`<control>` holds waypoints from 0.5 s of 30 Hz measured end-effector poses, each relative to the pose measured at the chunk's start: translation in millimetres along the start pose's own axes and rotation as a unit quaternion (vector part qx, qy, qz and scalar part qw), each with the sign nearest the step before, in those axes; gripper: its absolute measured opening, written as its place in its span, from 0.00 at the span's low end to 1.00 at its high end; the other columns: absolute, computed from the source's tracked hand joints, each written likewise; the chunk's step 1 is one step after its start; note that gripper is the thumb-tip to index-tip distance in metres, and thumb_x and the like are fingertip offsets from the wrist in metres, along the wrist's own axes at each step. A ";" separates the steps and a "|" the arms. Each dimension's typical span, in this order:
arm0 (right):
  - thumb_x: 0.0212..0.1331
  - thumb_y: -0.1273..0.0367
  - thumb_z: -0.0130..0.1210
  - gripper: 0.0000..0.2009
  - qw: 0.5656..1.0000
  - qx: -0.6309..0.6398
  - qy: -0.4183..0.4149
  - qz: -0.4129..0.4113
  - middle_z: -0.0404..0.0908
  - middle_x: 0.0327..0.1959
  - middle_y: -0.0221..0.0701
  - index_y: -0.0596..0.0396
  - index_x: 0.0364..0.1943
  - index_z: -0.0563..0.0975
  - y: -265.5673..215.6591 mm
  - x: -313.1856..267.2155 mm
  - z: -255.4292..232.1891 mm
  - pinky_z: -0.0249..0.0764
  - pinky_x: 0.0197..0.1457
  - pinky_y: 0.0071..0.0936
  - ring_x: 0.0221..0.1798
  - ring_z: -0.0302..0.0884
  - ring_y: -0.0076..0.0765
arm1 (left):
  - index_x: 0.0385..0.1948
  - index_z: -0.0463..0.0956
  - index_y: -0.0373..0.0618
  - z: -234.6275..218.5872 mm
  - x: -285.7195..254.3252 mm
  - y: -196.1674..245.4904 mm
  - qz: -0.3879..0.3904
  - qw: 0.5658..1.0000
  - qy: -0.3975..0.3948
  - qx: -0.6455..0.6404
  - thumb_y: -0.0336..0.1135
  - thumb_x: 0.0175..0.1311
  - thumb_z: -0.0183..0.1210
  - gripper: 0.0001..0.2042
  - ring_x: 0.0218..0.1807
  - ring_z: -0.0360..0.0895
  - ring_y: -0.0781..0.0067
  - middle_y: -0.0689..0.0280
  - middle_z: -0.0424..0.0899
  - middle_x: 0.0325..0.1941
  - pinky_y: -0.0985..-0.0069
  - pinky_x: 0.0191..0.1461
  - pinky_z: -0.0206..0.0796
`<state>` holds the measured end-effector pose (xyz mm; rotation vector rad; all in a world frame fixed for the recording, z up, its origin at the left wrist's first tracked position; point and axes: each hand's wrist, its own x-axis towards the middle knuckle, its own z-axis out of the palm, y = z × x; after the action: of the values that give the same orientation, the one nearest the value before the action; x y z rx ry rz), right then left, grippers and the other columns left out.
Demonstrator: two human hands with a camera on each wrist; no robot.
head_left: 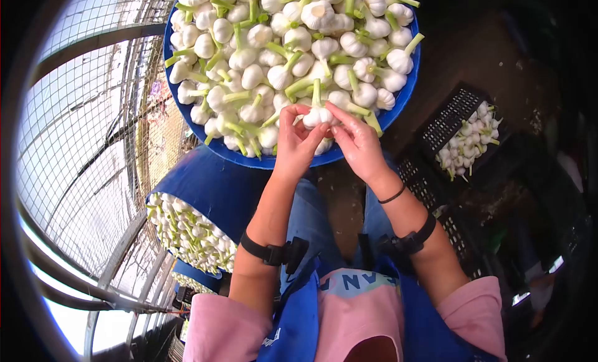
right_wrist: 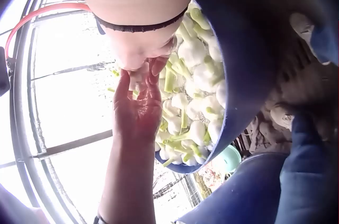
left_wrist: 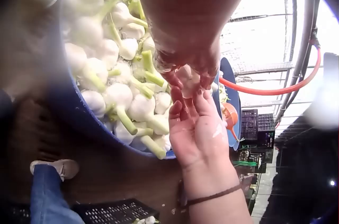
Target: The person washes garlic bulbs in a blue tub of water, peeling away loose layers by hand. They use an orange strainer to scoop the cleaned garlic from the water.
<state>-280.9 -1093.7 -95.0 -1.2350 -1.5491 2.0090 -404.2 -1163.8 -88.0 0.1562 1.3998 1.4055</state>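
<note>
Blue tub (head_left: 187, 116), heaped with stalked garlic. Two hands, left (head_left: 298, 141) and right (head_left: 357, 144), fingers curled, jointly pinching one garlic bulb (head_left: 316, 116) at the tub's near rim. Step, as judged: stripping outer skin; next needs a firm peel-and-pull.

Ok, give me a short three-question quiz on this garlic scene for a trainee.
1. True or false: both hands hold the same garlic bulb.
2. Where does the held bulb sit? A) over the near rim of the blue tub B) inside the black crate C) on the person's lap
3. Fill in: the stalks on the bulbs in the tub are ____ in colour.

Key
1. True: the left hand and right hand both pinch it with their fingertips.
2. A
3. green
</note>
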 end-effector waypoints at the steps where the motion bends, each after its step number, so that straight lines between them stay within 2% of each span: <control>1: 0.57 0.79 0.52 0.19 0.999 -0.031 -0.007 -0.006 0.81 0.39 0.40 0.54 0.55 0.74 -0.2 5.1 -5.9 0.73 0.48 0.28 0.43 0.79 0.36 | 0.49 0.62 0.45 -8.2 1.0 -5.1 -0.009 0.999 0.002 0.050 0.18 0.58 0.55 0.19 0.53 0.73 0.70 0.62 0.68 0.52 0.74 0.52 0.70; 2: 0.53 0.78 0.53 0.19 0.986 -0.161 0.007 -0.048 0.80 0.41 0.40 0.54 0.52 0.76 -3.1 10.3 -15.8 0.71 0.53 0.34 0.46 0.76 0.44 | 0.50 0.64 0.45 -18.0 3.2 -7.7 0.029 0.976 0.006 0.218 0.18 0.56 0.55 0.20 0.56 0.71 0.68 0.61 0.68 0.54 0.72 0.55 0.68; 3: 0.51 0.78 0.54 0.19 0.971 -0.210 0.055 -0.103 0.80 0.42 0.40 0.54 0.50 0.76 -8.3 18.5 -25.6 0.70 0.54 0.35 0.47 0.75 0.45 | 0.50 0.67 0.45 -24.6 5.9 -6.1 0.066 0.923 0.013 0.378 0.18 0.54 0.55 0.20 0.59 0.69 0.66 0.60 0.68 0.56 0.70 0.57 0.66; 4: 0.50 0.78 0.54 0.19 0.948 -0.257 0.103 -0.157 0.79 0.43 0.39 0.54 0.49 0.77 -14.3 32.7 -36.4 0.68 0.55 0.36 0.48 0.74 0.46 | 0.49 0.71 0.45 -25.1 10.0 0.6 0.121 0.853 0.032 0.506 0.20 0.50 0.55 0.21 0.63 0.64 0.60 0.58 0.67 0.59 0.63 0.62 0.61; 5: 0.49 0.78 0.54 0.18 0.917 -0.302 0.150 -0.211 0.79 0.44 0.39 0.54 0.48 0.77 -21.0 49.3 -46.0 0.67 0.57 0.37 0.49 0.73 0.47 | 0.49 0.71 0.43 -24.5 18.4 4.2 0.175 0.822 0.068 0.538 0.24 0.50 0.58 0.21 0.62 0.64 0.53 0.56 0.67 0.60 0.61 0.63 0.58; 8: 0.48 0.76 0.55 0.18 0.854 -0.380 0.225 -0.275 0.74 0.54 0.33 0.50 0.47 0.78 -35.0 109.1 -69.5 0.61 0.62 0.40 0.58 0.65 0.46 | 0.50 0.71 0.44 2.2 68.0 35.5 0.302 0.748 0.120 0.578 0.28 0.53 0.61 0.20 0.62 0.63 0.50 0.54 0.68 0.59 0.59 0.66 0.52; 10: 0.47 0.73 0.57 0.19 0.813 -0.423 0.254 -0.310 0.72 0.56 0.31 0.44 0.47 0.78 -39.7 158.0 -77.7 0.56 0.64 0.41 0.62 0.62 0.43 | 0.50 0.71 0.44 23.4 124.0 52.0 0.372 0.727 0.135 0.561 0.34 0.57 0.60 0.18 0.64 0.60 0.49 0.54 0.68 0.60 0.57 0.68 0.48; 12: 0.51 0.64 0.58 0.22 0.780 -0.480 0.256 -0.309 0.68 0.61 0.33 0.43 0.54 0.73 -41.7 202.3 -81.3 0.53 0.65 0.46 0.65 0.58 0.45 | 0.55 0.70 0.48 49.4 181.5 63.0 0.392 0.725 0.158 0.544 0.42 0.59 0.60 0.22 0.68 0.51 0.42 0.53 0.64 0.65 0.55 0.70 0.44; 13: 0.52 0.59 0.57 0.26 0.762 -0.509 0.261 -0.304 0.66 0.62 0.34 0.43 0.58 0.70 -42.8 218.5 -81.0 0.51 0.66 0.47 0.67 0.57 0.46 | 0.61 0.64 0.52 55.7 210.3 66.6 0.347 0.707 0.173 0.591 0.52 0.57 0.59 0.31 0.70 0.46 0.35 0.53 0.57 0.70 0.45 0.68 0.45; 15: 0.53 0.55 0.56 0.31 0.755 -0.553 0.255 -0.244 0.65 0.64 0.34 0.44 0.63 0.65 -29.1 232.7 -76.6 0.49 0.66 0.48 0.68 0.54 0.46 | 0.67 0.56 0.56 62.4 243.1 63.5 0.197 0.705 0.193 0.653 0.62 0.55 0.55 0.39 0.71 0.42 0.33 0.56 0.48 0.74 0.34 0.63 0.45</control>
<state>-362.3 -874.3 -173.0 -1.2955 -2.4229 0.2303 -492.1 -930.5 -157.9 1.1876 2.6302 0.4480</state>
